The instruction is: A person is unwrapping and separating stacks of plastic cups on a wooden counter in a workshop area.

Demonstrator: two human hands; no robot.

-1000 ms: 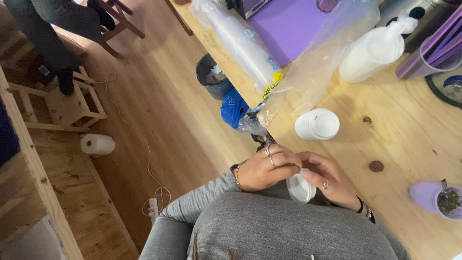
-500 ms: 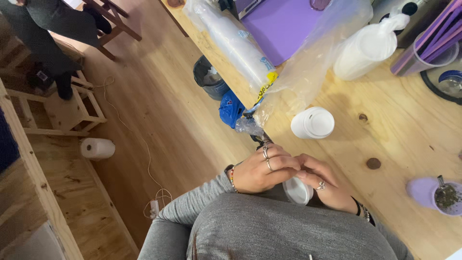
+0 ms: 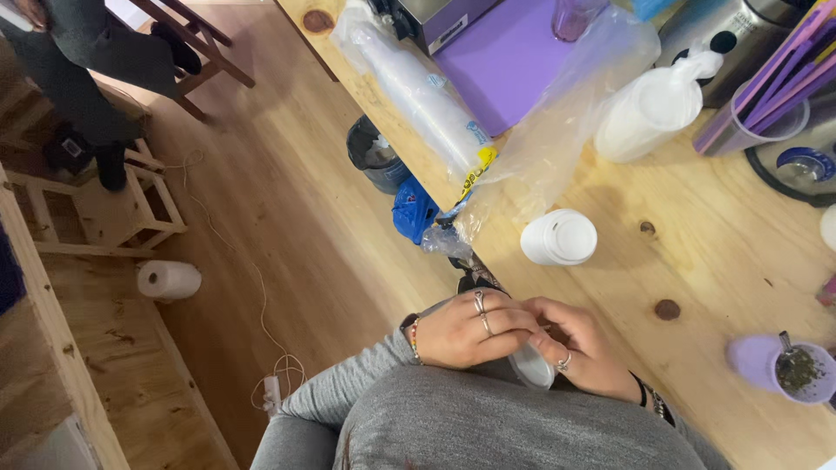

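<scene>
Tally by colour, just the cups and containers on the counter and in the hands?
White: 3 – cup in hands, cup, bottle
Purple: 2 – cup, tumbler
Clear: 1 – straw holder
Total: 6

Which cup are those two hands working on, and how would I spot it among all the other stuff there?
Start at the wooden counter and follow its near edge to the grey sleeves. There the left hand and right hand meet around a small white cup, mostly hidden by fingers. Unlike the white cup stack standing free on the counter, it is held off the counter edge.
</scene>
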